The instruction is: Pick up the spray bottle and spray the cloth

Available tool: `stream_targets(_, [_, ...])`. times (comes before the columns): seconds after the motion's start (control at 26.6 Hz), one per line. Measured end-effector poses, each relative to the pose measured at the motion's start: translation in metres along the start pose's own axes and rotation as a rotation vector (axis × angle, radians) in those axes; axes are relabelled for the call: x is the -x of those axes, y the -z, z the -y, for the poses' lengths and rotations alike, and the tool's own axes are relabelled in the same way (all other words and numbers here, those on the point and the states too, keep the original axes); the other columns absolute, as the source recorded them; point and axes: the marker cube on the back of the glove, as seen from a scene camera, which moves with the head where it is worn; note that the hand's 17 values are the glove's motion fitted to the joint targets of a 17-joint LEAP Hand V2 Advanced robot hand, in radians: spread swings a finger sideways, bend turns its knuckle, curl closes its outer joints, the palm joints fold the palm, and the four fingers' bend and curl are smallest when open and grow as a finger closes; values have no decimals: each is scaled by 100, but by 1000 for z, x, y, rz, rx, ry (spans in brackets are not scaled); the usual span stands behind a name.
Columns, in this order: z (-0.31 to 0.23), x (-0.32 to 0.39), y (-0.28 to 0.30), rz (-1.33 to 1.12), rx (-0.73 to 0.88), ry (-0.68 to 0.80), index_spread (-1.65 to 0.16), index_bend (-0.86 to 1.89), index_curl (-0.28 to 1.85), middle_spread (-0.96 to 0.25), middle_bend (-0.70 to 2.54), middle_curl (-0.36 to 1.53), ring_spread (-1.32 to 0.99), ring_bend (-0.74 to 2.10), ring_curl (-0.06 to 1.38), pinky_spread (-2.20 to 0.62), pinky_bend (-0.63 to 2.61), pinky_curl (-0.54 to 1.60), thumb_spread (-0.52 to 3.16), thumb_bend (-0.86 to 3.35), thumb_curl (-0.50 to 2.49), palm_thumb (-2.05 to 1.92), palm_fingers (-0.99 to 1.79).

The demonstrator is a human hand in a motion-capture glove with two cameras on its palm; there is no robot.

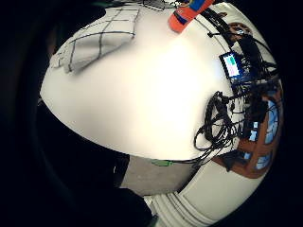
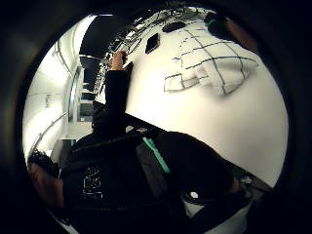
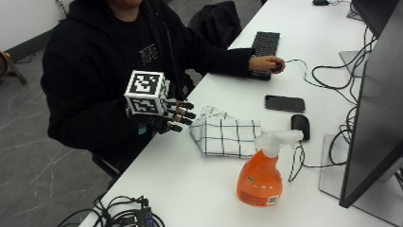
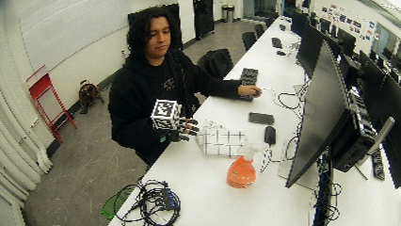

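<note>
White desk (image 3: pixel 207 189) holds all the task items. Orange spray bottle (image 3: pixel 261 177) w/ white trigger head stands upright near the monitor (image 3: pixel 374 109), just beside the checked cloth (image 3: pixel 224 133), which lies folded at the desk's near edge. Gloved right hand (image 3: pixel 171 117) hovers off the desk edge next to the cloth, fingers loosely curled, holding nothing. Bare left hand (image 3: pixel 266 63) rests by the keyboard (image 3: pixel 264 45). Phone (image 3: pixel 284 103) and mouse (image 3: pixel 300 125) lie beyond the cloth.

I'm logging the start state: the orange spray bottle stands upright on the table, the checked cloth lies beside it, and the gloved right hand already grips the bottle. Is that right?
Not quite. The gloved right hand grips nothing; the outside view shows it hovering at the table edge, apart from the orange spray bottle. The bottle does stand upright, beside the checked cloth.
</note>
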Motion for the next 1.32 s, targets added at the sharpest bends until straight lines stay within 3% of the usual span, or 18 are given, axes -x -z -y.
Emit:
stream_targets(0.49, [2, -13, 9, 5, 2, -18, -36, 19, 22, -10, 27, 20, -11, 34, 20, 19, 20, 17, 91, 9, 12, 28, 52])
stream_targets(1.32, [81, -127, 72, -78, -23, -102, -37, 13, 27, -12, 24, 30, -16, 38, 28, 15, 21, 27, 112, 3, 21, 41, 70])
